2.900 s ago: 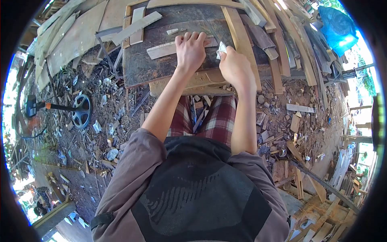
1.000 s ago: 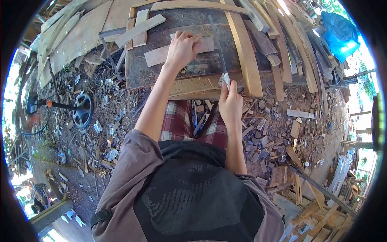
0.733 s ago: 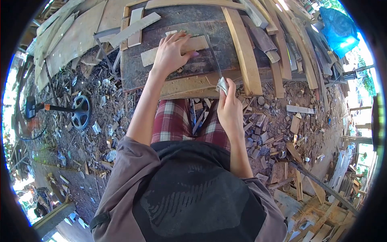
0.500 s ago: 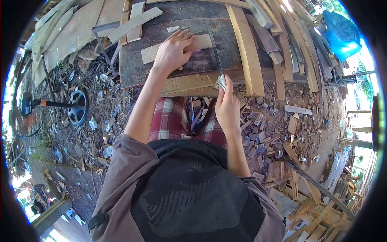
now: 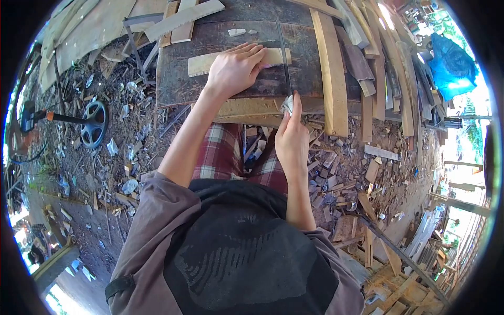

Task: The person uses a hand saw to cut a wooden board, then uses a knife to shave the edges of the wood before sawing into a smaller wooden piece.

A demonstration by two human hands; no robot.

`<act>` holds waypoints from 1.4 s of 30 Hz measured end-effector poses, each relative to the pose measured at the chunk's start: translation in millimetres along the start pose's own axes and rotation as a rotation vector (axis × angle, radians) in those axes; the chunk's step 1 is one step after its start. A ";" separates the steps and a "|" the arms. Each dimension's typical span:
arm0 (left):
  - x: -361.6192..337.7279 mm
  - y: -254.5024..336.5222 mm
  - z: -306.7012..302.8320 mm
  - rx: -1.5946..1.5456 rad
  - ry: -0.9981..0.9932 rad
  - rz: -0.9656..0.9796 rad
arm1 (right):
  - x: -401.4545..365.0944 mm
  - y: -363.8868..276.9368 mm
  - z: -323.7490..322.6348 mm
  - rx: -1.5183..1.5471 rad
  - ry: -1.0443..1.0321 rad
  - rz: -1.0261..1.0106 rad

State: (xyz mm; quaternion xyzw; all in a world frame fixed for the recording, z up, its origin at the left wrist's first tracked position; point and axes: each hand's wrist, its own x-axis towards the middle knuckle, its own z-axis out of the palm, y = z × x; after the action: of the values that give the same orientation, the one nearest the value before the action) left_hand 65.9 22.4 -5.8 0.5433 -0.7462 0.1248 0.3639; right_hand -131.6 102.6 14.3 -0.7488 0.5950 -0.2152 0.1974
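A short, pale wooden strip [image 5: 199,65] lies crosswise on the dark, worn bench top [image 5: 173,86]. My left hand [image 5: 236,69] is laid over its middle, fingers bent across the far side and thumb at the near edge, holding it down. My right hand [image 5: 292,139] is closed around the cloth-wrapped handle [image 5: 287,105] of a long, thin saw blade [image 5: 286,71]. Seen almost edge-on, the blade points away from me and crosses the strip near its right end. Its teeth cannot be made out. Small pale offcuts [image 5: 237,32] lie beyond the strip.
A thick wooden beam [image 5: 331,79] lies right of the blade, with several more planks [image 5: 375,94] beyond. On the far left of the bench sits a jagged-edged board [image 5: 184,21]. Wood scraps [image 5: 336,173] litter the ground; a black wheel [image 5: 94,124] stands at left.
The view has shifted slightly. Against the strip, the blade has moved a little left, inward from its right end. My left hand's fingers have drawn closer together over the strip.
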 end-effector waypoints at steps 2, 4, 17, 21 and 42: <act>-0.6 3.3 -6.3 0.001 -0.017 0.015 | -3.4 -8.2 -12.7 -0.027 -0.067 0.050; -4.6 9.2 -13.6 -0.012 -0.039 0.016 | -11.9 -3.4 -14.1 -0.048 -0.006 -0.051; -47.9 39.3 -6.1 -0.051 0.088 -0.043 | -57.8 27.0 15.7 0.041 0.083 -0.151; -42.1 45.7 -15.2 -0.077 0.044 -0.117 | -66.5 29.6 22.1 0.075 0.073 -0.094; -12.4 39.9 24.3 0.321 -0.164 -0.372 | -73.1 76.4 107.0 0.498 0.262 0.094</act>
State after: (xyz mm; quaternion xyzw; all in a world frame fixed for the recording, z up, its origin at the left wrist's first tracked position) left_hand 21.7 32.3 -22.9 0.7304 -0.6309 0.1282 0.2281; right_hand -148.1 161.9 -123.0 -0.6145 0.5786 -0.4401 0.3065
